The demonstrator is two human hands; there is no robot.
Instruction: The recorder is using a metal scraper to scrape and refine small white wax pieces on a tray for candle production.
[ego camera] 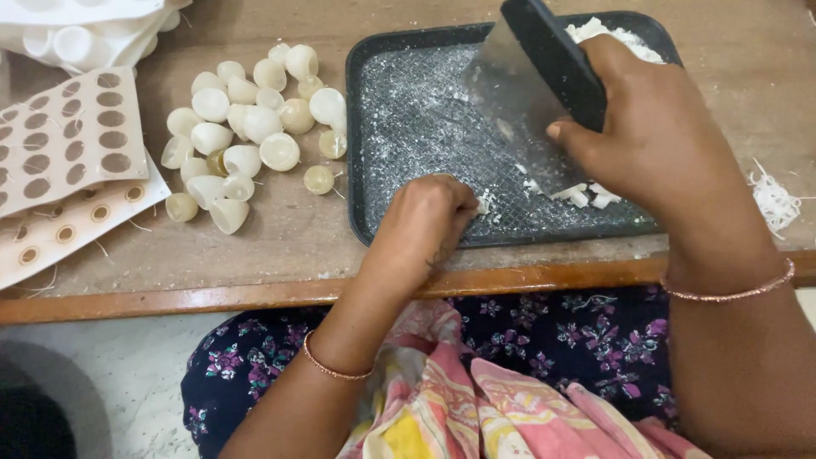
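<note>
The right hand (659,140) is clamped on the black handle of a scraper (531,93), whose steel blade stands tilted in the dark tray (374,144), its lower edge among white wax bits (586,195) near the tray's front rim. The left hand (422,223) rests curled at the tray's front edge with fingers drawn together, seemingly pinching a small white bit, though the knuckles hide it. Left of the tray on the wooden table (280,246) lies a heap of pale domes (246,127), with perforated sheets (64,144) further left.
</note>
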